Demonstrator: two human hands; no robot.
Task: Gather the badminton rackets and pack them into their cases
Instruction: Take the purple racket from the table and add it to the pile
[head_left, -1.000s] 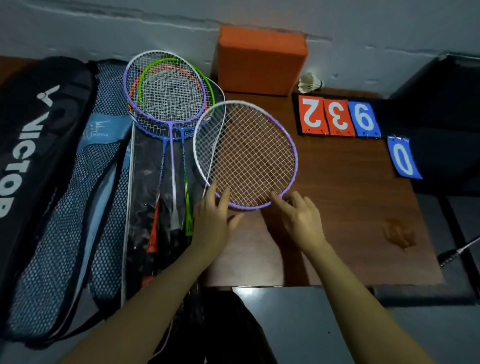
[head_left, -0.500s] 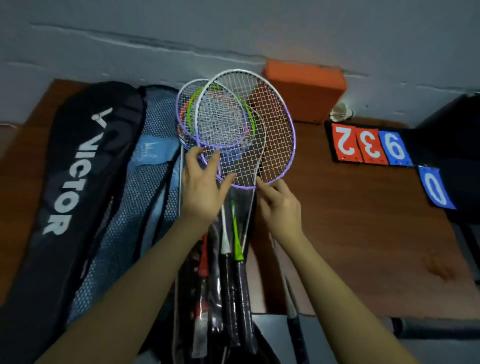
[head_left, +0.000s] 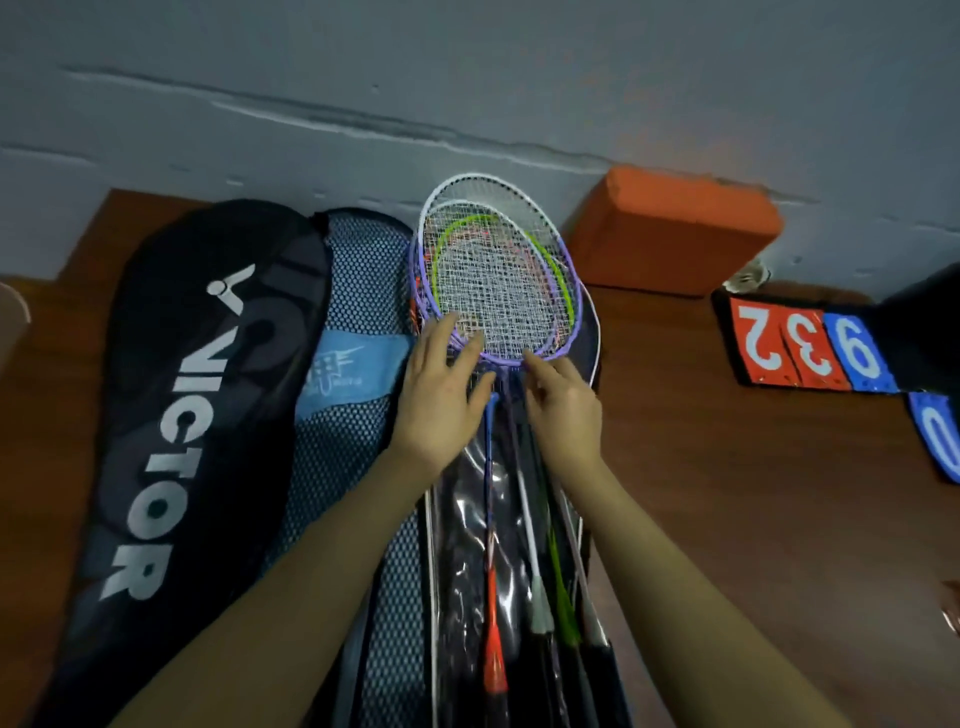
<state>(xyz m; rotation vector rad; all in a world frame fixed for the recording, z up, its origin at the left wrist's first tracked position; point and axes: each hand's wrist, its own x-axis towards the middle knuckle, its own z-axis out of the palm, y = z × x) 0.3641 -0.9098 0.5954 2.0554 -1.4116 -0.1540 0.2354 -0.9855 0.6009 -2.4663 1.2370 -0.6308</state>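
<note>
1. The desk (head_left: 727, 493) is brown wood and carries everything, set against a grey wall.
2. The black Victor case (head_left: 197, 415) lies along the left side, its long axis running from the near edge toward the wall.
3. The blue mesh case (head_left: 358, 291) lies just beside it, parallel, partly under the left forearm.
4. The clear-fronted case (head_left: 467, 519) lies to the right of the mesh one, and the rackets rest on it.
5. The stack of rackets (head_left: 493, 280) has heads overlapping toward the wall and shafts and handles running back toward the person, long axis parallel with the cases.
6. An orange block (head_left: 670, 234) stands by the wall; the score cards (head_left: 805, 348) lie well to the right.
7. The left hand (head_left: 441, 395) lies with fingers straight on the lower-left rim of the heads, flat grip, holding nothing.
8. The right hand (head_left: 563, 410) touches the lower-right rim with slightly bent fingers; whether it pinches the frame I cannot tell.
9. Both hands sit at the throat, equally near, with the heads directly ahead; I judge squaring up the heads comes next.
</note>
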